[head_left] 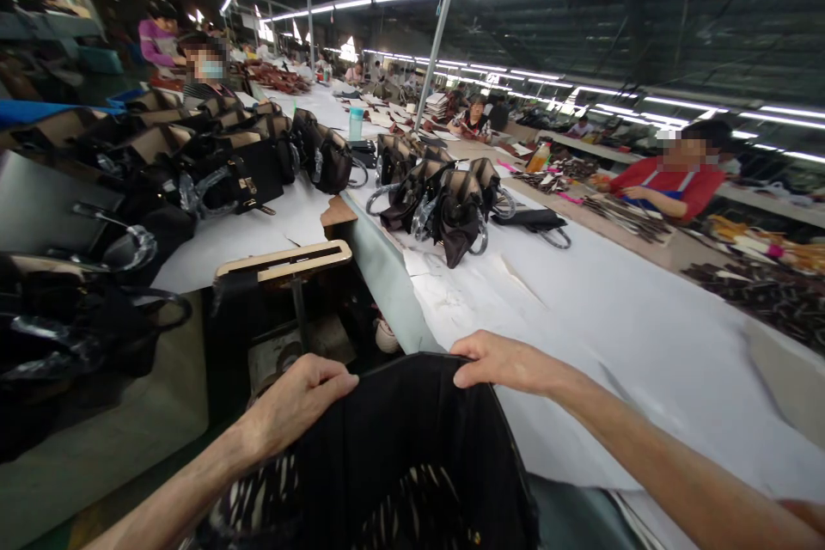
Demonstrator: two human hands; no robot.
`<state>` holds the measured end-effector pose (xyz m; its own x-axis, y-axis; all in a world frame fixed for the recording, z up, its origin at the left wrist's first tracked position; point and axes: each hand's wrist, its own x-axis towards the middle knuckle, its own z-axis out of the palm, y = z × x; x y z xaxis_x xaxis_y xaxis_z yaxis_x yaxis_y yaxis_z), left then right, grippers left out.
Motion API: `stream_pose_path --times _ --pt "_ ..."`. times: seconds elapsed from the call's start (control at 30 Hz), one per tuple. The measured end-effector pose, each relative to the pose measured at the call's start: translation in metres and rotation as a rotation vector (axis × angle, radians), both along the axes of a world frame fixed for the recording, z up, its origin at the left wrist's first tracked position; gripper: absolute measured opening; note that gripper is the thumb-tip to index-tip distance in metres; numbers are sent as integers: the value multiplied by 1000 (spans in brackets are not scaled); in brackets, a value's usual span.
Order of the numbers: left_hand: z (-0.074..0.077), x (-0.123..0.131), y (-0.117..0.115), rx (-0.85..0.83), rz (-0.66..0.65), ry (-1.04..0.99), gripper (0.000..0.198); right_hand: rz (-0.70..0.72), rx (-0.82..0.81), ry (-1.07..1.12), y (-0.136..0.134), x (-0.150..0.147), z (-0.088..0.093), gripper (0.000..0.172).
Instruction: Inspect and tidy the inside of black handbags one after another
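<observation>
A black handbag [406, 412] with its mouth spread wide is right in front of me at the bottom of the view. My left hand [302, 400] pinches its rim on the left, thumb on the inner side. On the right part of the same rim, my right hand [496, 361] is closed, thumb and fingers on either side of the edge. Dark lining fills the inside. Below it shows black and pale streaked patterning, partly the clothing of the wearer perhaps; I cannot tell. Beyond my hands stands a machine with a pale slotted frame [290, 260].
Many black handbags [245, 176] with wrapped handles crowd the left table. More bags [451, 206] stand on the white-covered table [580, 318] ahead. A bottle [355, 122] stands farther back. A co-worker in red [676, 180] sits at the right; others work at the back left.
</observation>
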<state>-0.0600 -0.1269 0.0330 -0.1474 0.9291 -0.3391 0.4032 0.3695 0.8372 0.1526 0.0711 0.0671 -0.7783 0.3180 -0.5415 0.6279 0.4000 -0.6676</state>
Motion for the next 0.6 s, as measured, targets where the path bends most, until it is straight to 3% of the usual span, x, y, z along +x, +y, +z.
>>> stream_pose_path --times 0.13,0.27,0.47,0.6 --pt "-3 0 -3 -9 -12 -5 41 -55 -63 11 -5 -1 -5 8" --pt "1 1 -6 -7 -25 -3 41 -99 28 35 -10 -5 -3 21" --pt "20 -7 -3 -66 -125 23 41 -75 114 83 -14 -10 -2 29" --pt "37 -1 21 58 -185 79 33 -27 85 115 -20 -20 -2 27"
